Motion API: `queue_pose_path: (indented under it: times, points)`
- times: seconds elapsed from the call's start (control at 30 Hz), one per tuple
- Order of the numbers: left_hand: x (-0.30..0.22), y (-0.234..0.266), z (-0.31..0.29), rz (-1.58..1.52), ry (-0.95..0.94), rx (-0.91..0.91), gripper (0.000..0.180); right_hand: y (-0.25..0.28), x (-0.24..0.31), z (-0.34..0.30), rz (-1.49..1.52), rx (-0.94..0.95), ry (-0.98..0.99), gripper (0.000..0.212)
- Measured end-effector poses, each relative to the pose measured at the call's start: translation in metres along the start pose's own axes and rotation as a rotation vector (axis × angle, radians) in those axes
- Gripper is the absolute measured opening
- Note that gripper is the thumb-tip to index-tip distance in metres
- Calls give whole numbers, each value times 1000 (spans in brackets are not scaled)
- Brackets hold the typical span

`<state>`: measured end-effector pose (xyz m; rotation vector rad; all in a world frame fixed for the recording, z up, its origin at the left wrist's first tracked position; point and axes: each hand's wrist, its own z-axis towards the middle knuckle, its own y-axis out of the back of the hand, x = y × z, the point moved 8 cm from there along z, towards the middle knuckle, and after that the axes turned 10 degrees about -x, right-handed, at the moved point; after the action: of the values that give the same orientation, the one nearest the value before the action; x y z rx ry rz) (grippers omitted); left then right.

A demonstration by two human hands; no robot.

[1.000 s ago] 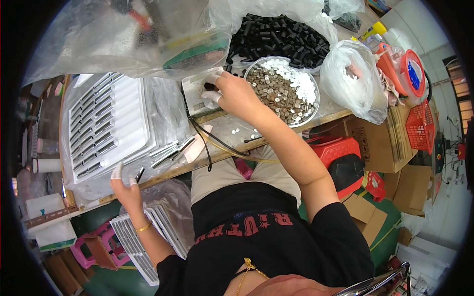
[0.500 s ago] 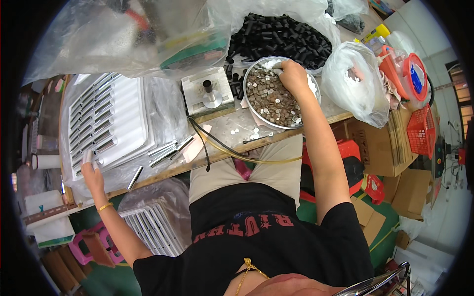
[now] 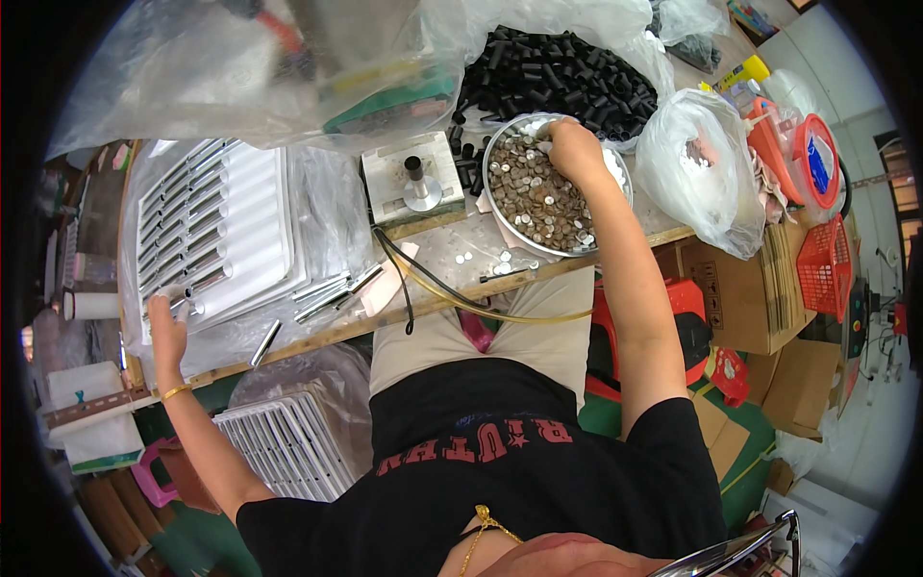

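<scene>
At the lower left corner of a white tray (image 3: 261, 231), my left hand (image 3: 169, 327) has its whitish-covered fingertips closed about the end of a silver tube (image 3: 196, 310). Other silver tubes (image 3: 202, 207) lie in slanting rows on the tray. My right hand (image 3: 574, 152) reaches into a round metal pan (image 3: 510, 229), its fingers bent down and the tips hidden. Small brownish and white discs (image 3: 538, 192) fill the pan. Between the hands a metal block (image 3: 383, 188) carries an upright post (image 3: 415, 173) with a dark top and a round silver base.
A heap of black short tubes (image 3: 567, 82) lies behind the pan. Clear plastic sheeting (image 3: 240, 77) hangs over the back left. A plastic bag (image 3: 702, 173) stands right of the pan. Loose tubes (image 3: 266, 343) and a dark hose (image 3: 423, 279) lie near the table's front edge.
My left hand has shifted slightly left and up along the tray corner, its fingers now more curled. My right hand stays in the pan. The whole view has shifted slightly.
</scene>
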<state>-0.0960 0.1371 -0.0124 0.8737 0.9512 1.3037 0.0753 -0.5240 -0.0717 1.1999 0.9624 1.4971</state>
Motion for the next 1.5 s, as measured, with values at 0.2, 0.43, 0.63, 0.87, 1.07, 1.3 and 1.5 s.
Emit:
queue_pose_path:
  times: [0.2, 0.43, 0.63, 0.87, 1.07, 1.3, 1.5]
  points:
    - [-9, -3, 2, 44, -44, 23, 32, 4, -8, -4, 92, 2, -4, 23]
    - [13, 15, -7, -259, 269, -241, 29, 4, -11, -13, 205, -118, 12, 15]
    - [-66, 45, -2, -823, 418, -493, 29, 17, -21, -23, 564, -139, -268, 20]
    - [-209, -4, 13, -1390, 589, -290, 27, 38, 82, -48, 1090, 3, -229, 15]
    - [-291, -49, 8, -1721, 667, -81, 30, 69, 161, -58, 1052, -332, 183, 12]
    - [-302, -45, 25, -1754, 718, -190, 28, 82, 176, -71, 613, -527, 562, 16]
    - [-316, -31, 47, -1776, 639, -379, 27, 81, 174, -67, 775, -519, 467, 15]
